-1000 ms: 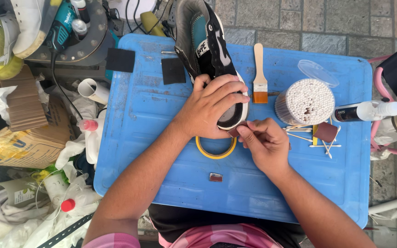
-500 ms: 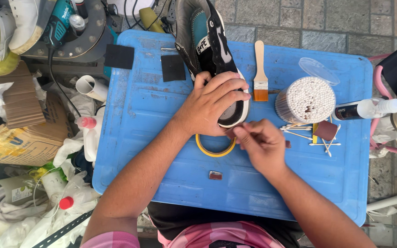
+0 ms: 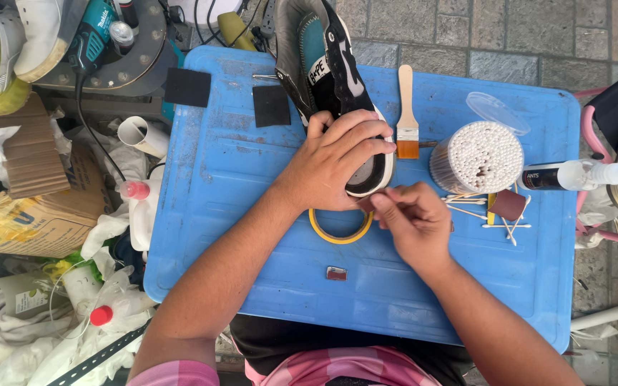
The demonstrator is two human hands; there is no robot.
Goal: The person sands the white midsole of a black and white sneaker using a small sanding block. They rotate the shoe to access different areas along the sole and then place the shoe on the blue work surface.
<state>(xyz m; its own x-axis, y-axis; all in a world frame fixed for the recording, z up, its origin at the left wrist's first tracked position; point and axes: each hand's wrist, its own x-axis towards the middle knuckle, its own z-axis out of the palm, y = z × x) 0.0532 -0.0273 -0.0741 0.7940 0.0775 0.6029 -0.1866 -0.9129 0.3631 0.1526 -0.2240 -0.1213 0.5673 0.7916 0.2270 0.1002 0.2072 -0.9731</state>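
Holding a black-and-white shoe (image 3: 327, 78) down on the blue tabletop (image 3: 223, 179), the left hand (image 3: 330, 161) lies over its toe end, grip closed around the rubber edge, fingers wrapped across the sole rim. The right hand (image 3: 413, 221) sits just beside, grip pinched tight on a small dark piece, possibly a scrap of abrasive, pressed at the toe's lower edge; what it is exactly cannot be told. A yellow tape ring (image 3: 340, 230) lies under both hands. Near the right hand: a tub of cotton swabs (image 3: 477, 157) with its lid off, loose swabs (image 3: 498, 214) scattered, a brush (image 3: 407, 114), a small bottle (image 3: 574, 175). Judging from this, toe-edge work looks under way, supplies already laid out; the rest of the shoe shows no sign of treatment, so much seems left.
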